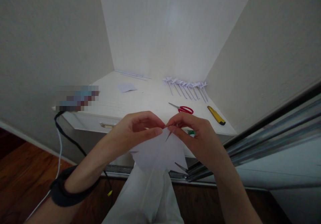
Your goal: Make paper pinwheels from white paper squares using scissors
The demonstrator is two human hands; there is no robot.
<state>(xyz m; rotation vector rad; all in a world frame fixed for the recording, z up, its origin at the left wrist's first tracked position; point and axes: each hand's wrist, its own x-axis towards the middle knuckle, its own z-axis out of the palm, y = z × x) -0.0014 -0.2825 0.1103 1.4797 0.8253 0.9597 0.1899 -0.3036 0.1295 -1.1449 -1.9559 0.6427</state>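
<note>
A white sheet of paper [155,153] with slits cut in from its corners hangs above my lap. My left hand [139,127] pinches its upper edge between thumb and fingers. Close beside it, fingertips almost touching, my right hand [193,127] pinches the same edge next to one of the slits. Just beyond my hands, red-handled scissors [184,109] lie on the white desk [150,103], with a yellow and black utility knife [216,115] to their right. A green object [191,132] is partly hidden behind my right hand.
Several white paper pinwheels [187,85] on sticks lie in a row at the desk's back right. Thin white sticks [132,74] and a paper piece [126,87] lie at the back left. A blurred-out object [77,98] sits at the left edge, a black cable [72,140] hanging below.
</note>
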